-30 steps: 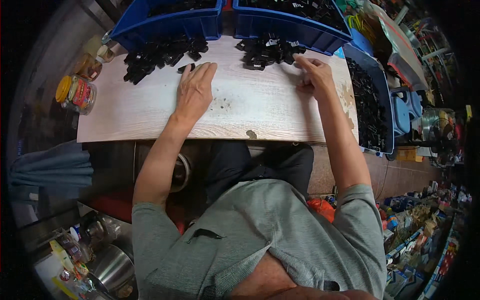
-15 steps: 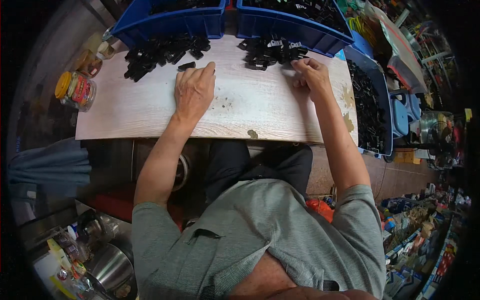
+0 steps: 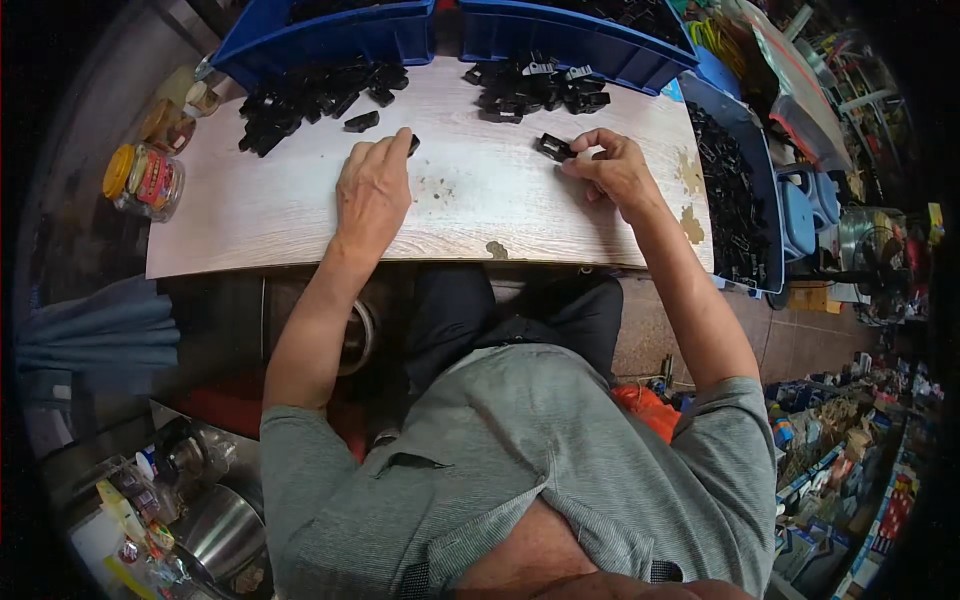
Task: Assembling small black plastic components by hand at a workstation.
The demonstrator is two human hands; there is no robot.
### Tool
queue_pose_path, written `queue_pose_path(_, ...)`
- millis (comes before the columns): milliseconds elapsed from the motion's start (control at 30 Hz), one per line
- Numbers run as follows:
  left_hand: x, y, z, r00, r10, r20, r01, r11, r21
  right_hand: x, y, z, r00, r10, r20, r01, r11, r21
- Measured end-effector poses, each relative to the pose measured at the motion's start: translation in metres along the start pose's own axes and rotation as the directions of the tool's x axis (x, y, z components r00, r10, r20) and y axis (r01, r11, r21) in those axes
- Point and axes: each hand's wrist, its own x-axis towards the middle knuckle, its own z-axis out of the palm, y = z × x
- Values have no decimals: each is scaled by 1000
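Note:
My left hand rests over the white tabletop, its fingers closed on a small black plastic part; only that part's end shows beside the fingertips. To the right, the thumb and forefinger of my right hand pinch the edge of a black rectangular plastic piece with an opening in it. A loose black part lies just beyond my left fingers. A heap of black parts lies farther back on the left. Another heap, with a few grey pieces among the black, lies at the back right.
Two blue bins of black parts stand along the table's far edge. A lidded jar stands at the table's left edge. Another bin full of black parts sits right of the table, beside blue stools.
My right hand has come away from the right heap toward me, bringing a black plastic piece. A black part now shows at my left fingertips. The whole view has shifted slightly.

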Motion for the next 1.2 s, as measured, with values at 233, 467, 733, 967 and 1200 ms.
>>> queue_pose_path(233,1,9,0,997,-37,67,43,994,-98,0,-10,7,999,-2,-40,-4,987,-158)
queue_pose_path(467,37,66,32,999,44,16,-30,872,-489,10,1,16,998,4,59,8,982,-191)
queue_pose_path(733,52,72,46,952,277,132,-169,832,-529,5,-3,22,995,-32,90,50,979,-198)
queue_pose_path(967,50,76,44,929,328,172,-211,851,-481,2,-4,22,994,-38,100,61,970,-235)
queue_pose_path(1200,34,83,41,945,297,136,-238,911,-337,2,-1,21,993,-48,106,68,979,-193)
